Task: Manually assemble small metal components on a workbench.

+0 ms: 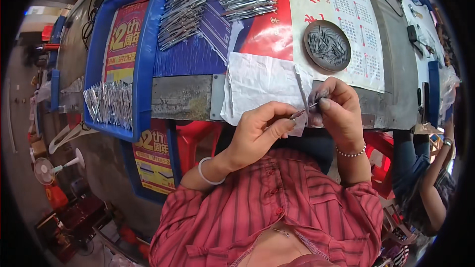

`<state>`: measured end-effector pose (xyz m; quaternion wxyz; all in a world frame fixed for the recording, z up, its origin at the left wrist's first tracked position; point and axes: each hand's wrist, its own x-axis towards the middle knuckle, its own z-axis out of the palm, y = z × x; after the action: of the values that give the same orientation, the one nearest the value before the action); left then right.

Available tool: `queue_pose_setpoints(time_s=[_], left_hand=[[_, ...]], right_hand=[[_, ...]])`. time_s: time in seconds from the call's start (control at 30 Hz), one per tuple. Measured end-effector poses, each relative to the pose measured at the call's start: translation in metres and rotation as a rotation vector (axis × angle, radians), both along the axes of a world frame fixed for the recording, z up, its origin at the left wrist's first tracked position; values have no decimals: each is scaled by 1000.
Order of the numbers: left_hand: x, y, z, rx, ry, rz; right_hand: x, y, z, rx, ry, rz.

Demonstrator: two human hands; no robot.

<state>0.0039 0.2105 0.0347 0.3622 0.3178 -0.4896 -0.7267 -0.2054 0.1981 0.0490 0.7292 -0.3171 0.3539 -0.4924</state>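
My left hand (pixel 263 131) is closed in a pinch, its thumb and forefinger gripping a small metal piece (pixel 298 114) whose exact kind I cannot make out. Just to its right, my right hand (pixel 340 113) pinches a thin metal pin (pixel 314 104) between thumb and dark-stained fingertips. The two hands are close together, apart by a small gap, over the table's near edge. Beneath and beyond them lies a creased white cloth or paper (pixel 257 84). Past my right hand stands a round bowl (pixel 322 23) holding many short grey pins (pixel 326 47).
Heaps of slender shiny metal parts (pixel 185 12) lie at the far side on printed sheets. A blue tray (pixel 144 64) at the left holds more slender metal parts (pixel 110 104). A calendar sheet (pixel 363 29) covers the right side. Another person's arm (pixel 431 200) shows at far right.
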Motion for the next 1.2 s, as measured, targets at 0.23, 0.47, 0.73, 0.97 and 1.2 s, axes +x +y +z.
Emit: queue_pose_setpoints(time_s=[0.23, 0.47, 0.73, 0.97, 1.2], left_hand=[[-3, 4, 6, -37, -80, 36], [0, 6, 3, -79, -114, 34], [2, 3, 4, -136, -125, 106], [9, 2, 1, -331, -238, 123], [12, 2, -5, -700, -388, 229]], right_hand=[[11, 5, 8, -47, -13, 41], [10, 6, 9, -41, 59, 58], [14, 6, 11, -11, 124, 75], [19, 4, 6, 16, 123, 97], [27, 10, 11, 16, 199, 80]])
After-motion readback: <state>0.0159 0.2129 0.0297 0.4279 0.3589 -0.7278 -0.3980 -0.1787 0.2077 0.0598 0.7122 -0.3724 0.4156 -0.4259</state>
